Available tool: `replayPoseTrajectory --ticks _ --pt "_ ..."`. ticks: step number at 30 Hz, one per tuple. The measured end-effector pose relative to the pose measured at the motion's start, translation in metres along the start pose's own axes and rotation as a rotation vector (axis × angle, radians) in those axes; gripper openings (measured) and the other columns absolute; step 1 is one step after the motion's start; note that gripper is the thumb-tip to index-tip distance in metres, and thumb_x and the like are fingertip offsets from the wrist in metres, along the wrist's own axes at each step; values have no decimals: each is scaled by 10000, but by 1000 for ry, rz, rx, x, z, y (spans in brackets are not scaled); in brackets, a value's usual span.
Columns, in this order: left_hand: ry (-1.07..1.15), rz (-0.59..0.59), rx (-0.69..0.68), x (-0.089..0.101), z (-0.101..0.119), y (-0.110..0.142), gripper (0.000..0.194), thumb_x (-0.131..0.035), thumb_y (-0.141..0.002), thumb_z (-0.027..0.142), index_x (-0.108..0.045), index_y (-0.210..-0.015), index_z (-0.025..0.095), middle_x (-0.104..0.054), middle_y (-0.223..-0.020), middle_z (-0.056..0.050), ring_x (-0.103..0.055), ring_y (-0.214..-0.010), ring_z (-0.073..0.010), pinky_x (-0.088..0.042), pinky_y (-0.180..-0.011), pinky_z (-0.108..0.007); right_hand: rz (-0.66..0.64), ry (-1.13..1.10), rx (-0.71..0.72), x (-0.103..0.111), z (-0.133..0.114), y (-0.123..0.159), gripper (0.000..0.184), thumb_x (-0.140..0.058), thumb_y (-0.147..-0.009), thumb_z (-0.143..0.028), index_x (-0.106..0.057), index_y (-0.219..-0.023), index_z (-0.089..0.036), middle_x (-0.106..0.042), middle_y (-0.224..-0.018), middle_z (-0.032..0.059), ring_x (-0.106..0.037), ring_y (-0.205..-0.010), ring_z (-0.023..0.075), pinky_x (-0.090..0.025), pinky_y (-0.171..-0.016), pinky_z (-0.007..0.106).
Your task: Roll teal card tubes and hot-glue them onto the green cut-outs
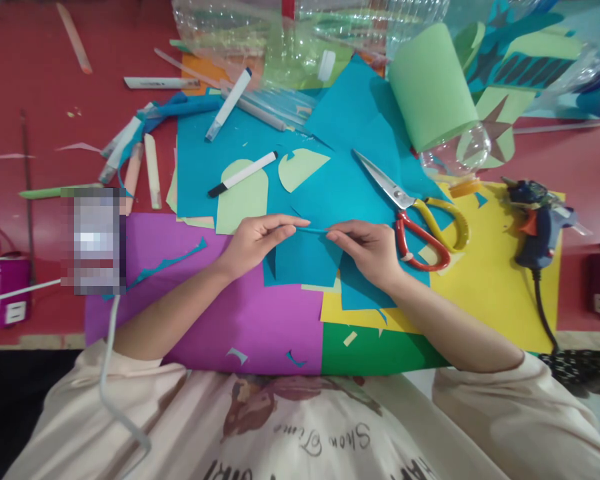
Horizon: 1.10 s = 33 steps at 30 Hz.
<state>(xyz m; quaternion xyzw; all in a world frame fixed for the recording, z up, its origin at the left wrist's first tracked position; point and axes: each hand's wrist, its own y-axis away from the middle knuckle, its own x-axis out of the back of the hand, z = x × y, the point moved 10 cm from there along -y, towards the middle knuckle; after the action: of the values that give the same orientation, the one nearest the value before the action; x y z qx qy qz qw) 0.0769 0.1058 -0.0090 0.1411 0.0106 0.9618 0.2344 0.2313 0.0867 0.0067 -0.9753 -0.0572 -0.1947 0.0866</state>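
Between my hands a thin, narrow strip of blue paper (313, 230) is stretched level, just above the blue paper sheets (330, 180). My left hand (260, 241) pinches one end between thumb and fingertips. The other end sits in the pinch of my right hand (370, 248). Right beside my right hand lie scissors (405, 207) with one red and one yellow handle, their blades parted little if at all. A black-and-white marker (243, 175) rests beyond my left hand across a light green paper piece (244, 200). Another cut green piece (303, 170) lies beside it.
A glue gun (539, 233) lies on the yellow sheet (490, 280) at right. Behind stand clear plastic bottles (220, 27) and a green-paper-wrapped bottle (430, 87). Purple paper (260, 327) and a green sheet (375, 350) cover the near edge. A blurred-out device with a cable (97, 240) is at left.
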Motion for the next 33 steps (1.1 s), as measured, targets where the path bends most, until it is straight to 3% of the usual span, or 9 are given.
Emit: replayPoseTrajectory --ticks 7,10,14,17,22,33 --pt "5 8 5 0 3 2 398 -545 -856 561 -752 -989 249 -384 -410 55 -283 -382 -84 -210 -415 -259 -27 6 25 -2 -5 1 238 -622 -848 -391 -768 -816 -206 -765 -749 25 -626 -523 109 -473 -476 217" --pt "7 5 3 0 2 2 384 -562 -850 547 -752 -984 242 -441 -426 50 -285 -376 -73 -203 -390 -247 -52 -1 51 -4 -7 1 204 -628 -849 -349 -770 -887 -208 -775 -820 33 -640 -547 108 -482 -489 214" --pt "11 -4 -9 -2 1 1 332 -631 -816 501 -754 -958 227 -708 -701 -8 -433 -434 -65 -296 -397 -217 -75 9 55 -6 -7 1 188 -619 -856 -323 -764 -883 -207 -773 -808 27 -636 -540 106 -482 -494 213" --pt "6 -7 -30 -4 3 1 303 -672 -791 470 -755 -914 206 -757 -898 -43 -631 -642 -111 -443 -515 -192 -85 22 76 -8 -8 2 199 -600 -868 -333 -752 -852 -205 -769 -806 26 -647 -572 112 -484 -512 215" --pt "13 -8 -37 -5 4 2 312 -675 -788 469 -749 -902 189 -764 -921 -52 -704 -841 -160 -530 -682 -196 -71 32 66 -8 -8 2 220 -594 -872 -363 -704 -801 -187 -747 -749 23 -619 -545 99 -449 -485 205" --pt "15 3 -67 -5 6 2 289 -672 -802 445 -748 -905 186 -765 -924 -41 -704 -851 -148 -526 -715 -198 -29 27 76 -4 -11 2 365 -540 -887 -484 -663 -725 -181 -685 -595 3 -511 -422 71 -359 -406 203"
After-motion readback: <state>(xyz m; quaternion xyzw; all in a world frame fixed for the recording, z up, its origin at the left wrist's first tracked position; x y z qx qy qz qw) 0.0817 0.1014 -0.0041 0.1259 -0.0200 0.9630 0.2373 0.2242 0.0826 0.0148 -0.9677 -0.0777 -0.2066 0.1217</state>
